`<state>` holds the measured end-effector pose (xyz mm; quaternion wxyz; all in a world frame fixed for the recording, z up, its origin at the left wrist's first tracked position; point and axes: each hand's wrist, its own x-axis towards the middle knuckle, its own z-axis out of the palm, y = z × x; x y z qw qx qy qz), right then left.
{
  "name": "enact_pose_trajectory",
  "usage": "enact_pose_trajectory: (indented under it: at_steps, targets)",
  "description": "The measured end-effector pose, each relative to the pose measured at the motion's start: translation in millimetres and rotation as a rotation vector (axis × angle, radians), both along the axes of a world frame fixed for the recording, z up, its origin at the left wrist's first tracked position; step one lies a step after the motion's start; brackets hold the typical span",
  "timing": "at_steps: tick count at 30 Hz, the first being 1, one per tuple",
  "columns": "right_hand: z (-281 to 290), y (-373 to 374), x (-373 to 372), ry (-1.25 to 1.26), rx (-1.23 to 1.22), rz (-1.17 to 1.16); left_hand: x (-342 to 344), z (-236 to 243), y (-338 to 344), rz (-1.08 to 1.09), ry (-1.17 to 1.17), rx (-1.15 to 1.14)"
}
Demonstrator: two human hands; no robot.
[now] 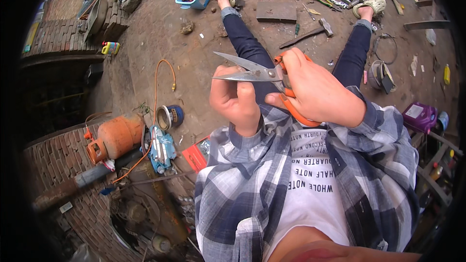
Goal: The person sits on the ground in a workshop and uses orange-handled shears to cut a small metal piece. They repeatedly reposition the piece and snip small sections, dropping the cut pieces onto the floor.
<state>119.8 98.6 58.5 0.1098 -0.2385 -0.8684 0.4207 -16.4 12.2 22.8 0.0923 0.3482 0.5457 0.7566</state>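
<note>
My right hand (327, 90) is wrapped round the orange handles of a pair of metal scissors (259, 74). The blades stand apart in a narrow V, with their tips toward the left. Close against the lower blade is my left hand (237, 104), its fingers curled in and its thumb bent just below the blade. The blade partly covers those fingertips, so whether they pinch anything is hidden. Both hands are over my lap, in front of my plaid shirt.
Beyond my feet lie a hammer (310, 34), a flat metal block (276, 11), green-handled pliers (324, 1) and several loose tools. A blue tub (187, 4) stands by my left foot. To the left are an orange gas cylinder (121, 135), a hose (156, 87) and a can (165, 117).
</note>
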Motion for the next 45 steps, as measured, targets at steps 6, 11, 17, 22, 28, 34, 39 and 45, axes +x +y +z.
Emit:
enact_pose_trajectory:
  at_steps: [6,11,17,22,28,34,39,45]
  targets:
    - [-3,-2,-1,0.026,-0.029,0.013,0,-1,0,0.039,-0.010,0.012]
    - [0,-4,-2,0.010,-0.021,0.010,2,3,0,0.058,-0.037,-0.005]
    - [0,-4,-3,-0.033,-0.022,0.016,1,1,-1,0.026,-0.028,0.005]
    - [-1,-5,-8,-0.075,-0.012,-0.002,4,0,3,0.064,-0.051,0.010]
    - [-1,-5,-14,-0.090,-0.023,-0.024,4,-6,2,0.110,-0.025,-0.067]
    - [-17,5,-13,0.074,-0.146,0.005,7,4,3,-0.066,-0.435,-0.025]
    - [-4,17,-13,0.239,-0.698,-0.080,1,6,4,-0.222,-0.323,-0.012]
    - [2,18,-26,0.476,-0.801,-0.181,5,8,3,-0.120,0.103,-0.193]
